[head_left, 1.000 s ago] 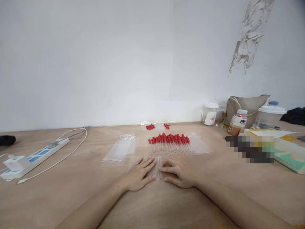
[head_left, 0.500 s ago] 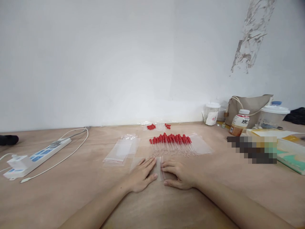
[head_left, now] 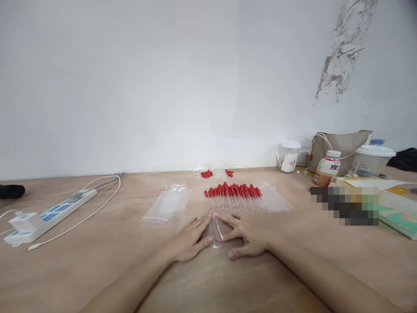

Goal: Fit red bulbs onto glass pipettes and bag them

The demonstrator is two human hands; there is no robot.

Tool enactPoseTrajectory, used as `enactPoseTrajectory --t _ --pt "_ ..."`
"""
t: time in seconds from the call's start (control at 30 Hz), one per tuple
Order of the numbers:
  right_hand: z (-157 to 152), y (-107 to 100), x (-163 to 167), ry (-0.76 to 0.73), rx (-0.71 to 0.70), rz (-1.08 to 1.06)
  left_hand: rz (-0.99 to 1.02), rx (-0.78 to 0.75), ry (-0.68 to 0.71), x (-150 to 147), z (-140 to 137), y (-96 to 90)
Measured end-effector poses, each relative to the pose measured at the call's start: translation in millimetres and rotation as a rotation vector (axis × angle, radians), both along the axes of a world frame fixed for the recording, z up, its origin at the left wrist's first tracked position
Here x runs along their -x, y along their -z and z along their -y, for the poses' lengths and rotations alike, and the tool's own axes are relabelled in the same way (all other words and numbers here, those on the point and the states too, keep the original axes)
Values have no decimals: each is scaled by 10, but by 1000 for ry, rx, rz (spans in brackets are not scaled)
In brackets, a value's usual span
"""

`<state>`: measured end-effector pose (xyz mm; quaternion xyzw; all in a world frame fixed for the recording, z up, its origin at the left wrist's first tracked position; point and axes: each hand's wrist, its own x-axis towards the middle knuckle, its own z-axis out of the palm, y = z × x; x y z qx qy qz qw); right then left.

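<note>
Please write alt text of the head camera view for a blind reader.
A person's left hand lies on a clear plastic bag on a table, the right hand at its red-lined edge. Beyond them are a row of red-topped droppers and a pile of clear bags; a power strip is at left, a bottle and lidded cups at right.

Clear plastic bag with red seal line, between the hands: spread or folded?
Spread: the bag runs from under the left hand to the right hand; no folded-over part shows. Seal open or shut: cannot tell.
</note>
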<state>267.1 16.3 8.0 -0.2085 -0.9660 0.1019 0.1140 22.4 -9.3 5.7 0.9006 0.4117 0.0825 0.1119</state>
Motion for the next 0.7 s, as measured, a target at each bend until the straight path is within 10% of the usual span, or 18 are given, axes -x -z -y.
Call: enactPoseTrajectory --t 0.7 --pt "103 53 143 -105 -67 -43 -34 -18 26 126 2 -16"
